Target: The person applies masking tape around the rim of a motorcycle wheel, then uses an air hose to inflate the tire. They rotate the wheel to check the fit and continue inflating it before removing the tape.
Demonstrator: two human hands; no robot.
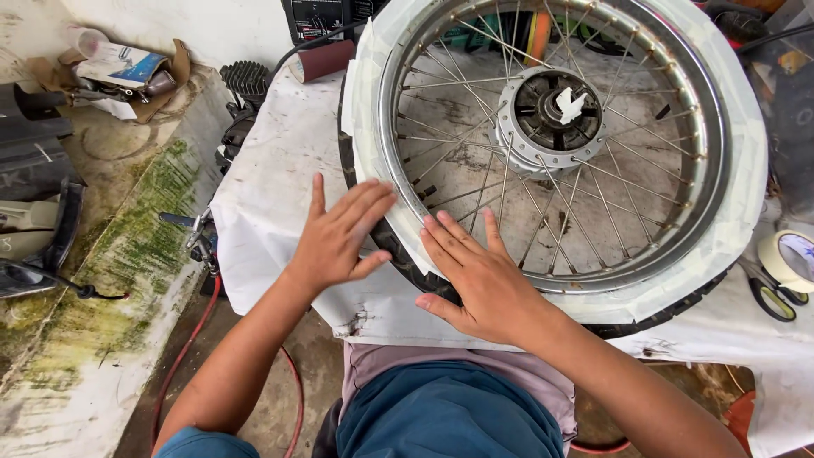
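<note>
White paper masking: a band of pale paper covers the tyre all round the spoked wheel, leaving only the metal rim and spokes bare; it looks laid so that the rubber stays covered while the metal stays exposed.
Wheel: lies flat on the table, filling the upper right of the frame, hub facing up, so the whole ring can be reached from above.
Hub plug: a wad of white paper sits in the hub's centre hole, apparently to close it off.
Tyre: black tread shows only at the lower edge, where the paper ends.
Left hand: centre left of the frame, flat and spread, gripping nothing, fingertips pressing the paper at the wheel's lower left edge, palm over the table's white cover.
Right hand: lower centre, likewise flat and unclenched, fingers laid on the paper just inside the tyre; the two hands lie close together, as though smoothing one stretch of the band down.
Table cover: white sheet, torn near the front edge below the hands.
Tape roll: far right edge, on the table.
Scissors: black-handled, just beside the roll, both kept near the wheel.
Red hose: on the floor, lower left.
</note>
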